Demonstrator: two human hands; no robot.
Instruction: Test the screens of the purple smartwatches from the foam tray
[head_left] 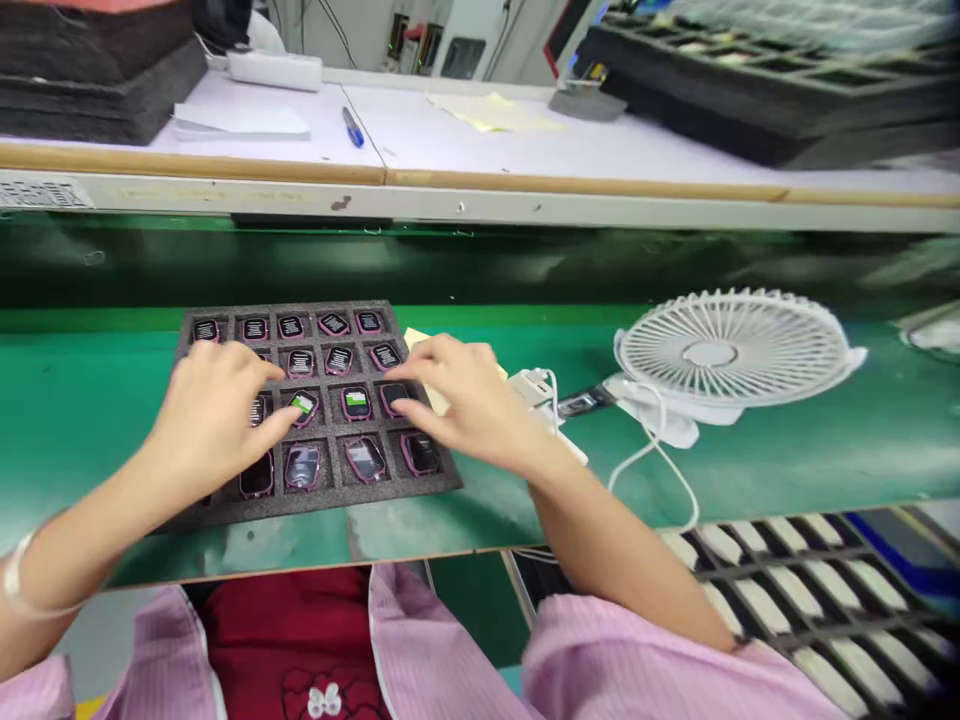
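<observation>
Tray of devices, partly beneath left hand, right hand

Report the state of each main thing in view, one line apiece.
Foam tray, uncovered, lying on the bench.
Watches, seated in compartments; two show green.
Left hand, fingers parted, over the tray.
Right hand, fingers parted, over the tray.
Fan, face up; cannot tell if running.
Pen, lying on the shelf.
</observation>
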